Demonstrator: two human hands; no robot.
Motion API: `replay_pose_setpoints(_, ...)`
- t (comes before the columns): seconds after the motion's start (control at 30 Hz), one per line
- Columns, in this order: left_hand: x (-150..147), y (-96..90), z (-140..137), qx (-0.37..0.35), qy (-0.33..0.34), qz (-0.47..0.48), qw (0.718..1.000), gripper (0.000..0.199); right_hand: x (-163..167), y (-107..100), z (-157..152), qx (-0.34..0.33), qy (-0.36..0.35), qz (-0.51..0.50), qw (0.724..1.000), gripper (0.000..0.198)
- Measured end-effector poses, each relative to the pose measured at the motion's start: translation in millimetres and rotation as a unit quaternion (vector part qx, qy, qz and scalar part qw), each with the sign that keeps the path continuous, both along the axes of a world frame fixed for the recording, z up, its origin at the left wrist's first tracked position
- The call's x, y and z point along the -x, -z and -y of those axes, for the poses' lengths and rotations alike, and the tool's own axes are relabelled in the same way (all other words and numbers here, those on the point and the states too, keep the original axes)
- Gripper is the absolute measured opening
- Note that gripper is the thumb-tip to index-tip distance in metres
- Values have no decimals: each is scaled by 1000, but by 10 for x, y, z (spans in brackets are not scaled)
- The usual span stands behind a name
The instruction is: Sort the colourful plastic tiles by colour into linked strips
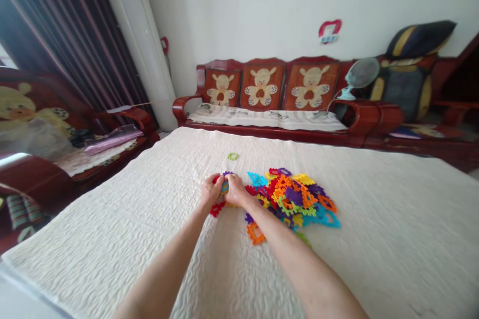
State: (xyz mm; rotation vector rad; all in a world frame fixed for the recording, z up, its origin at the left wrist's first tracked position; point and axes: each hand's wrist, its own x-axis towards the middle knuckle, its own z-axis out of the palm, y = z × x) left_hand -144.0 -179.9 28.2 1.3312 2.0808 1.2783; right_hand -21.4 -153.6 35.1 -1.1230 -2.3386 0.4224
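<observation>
My left hand (210,190) and my right hand (235,189) are close together over the cloth-covered table, fingers closed around joined toothed puzzle pieces (225,188). Blue, yellow, red and purple bits show between the fingers; the rest is covered by the hands. A red toothed piece (216,209) sticks out just below them. Right of my right hand lies a heap of interlocking plastic pieces (294,194) in orange, purple, yellow, red, blue and green. An orange square piece (256,234) lies at its near edge, beside my right forearm. One lime-green piece (232,156) lies apart, beyond the hands.
A cream quilted cloth (123,219) covers the table. Behind it stands a wooden sofa (262,129) with bear-patterned cushions. On the right are a small fan (361,75) and a backpack-like bag (404,89). A wooden armchair (142,114) stands on the left.
</observation>
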Motion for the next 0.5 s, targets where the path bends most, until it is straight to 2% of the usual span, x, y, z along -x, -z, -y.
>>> replay_pose_setpoints(0.17,-586,-158,-67,-28,49,168,984,38,-524,-308,-7,-2,31,17,999,45)
replay_pose_setpoints(0.23,-806,-261,-88,-37,111,171,978,40,-823,-453,-21,-6,46,29,998,45)
replay_pose_setpoints(0.3,-931,-364,-97,-36,175,135,975,42,-1116,-589,-31,-15,71,67,995,45)
replay_pose_setpoints(0.37,-907,-436,-88,-37,189,86,977,44,-1331,-698,-26,-34,70,81,994,47)
replay_pose_setpoints(0.43,-722,-445,-42,-42,151,45,987,45,-1406,-761,2,-43,40,66,996,50)
replay_pose_setpoints(0.5,-433,-378,54,-36,97,8,995,45,-1326,-769,46,-35,0,53,998,50)
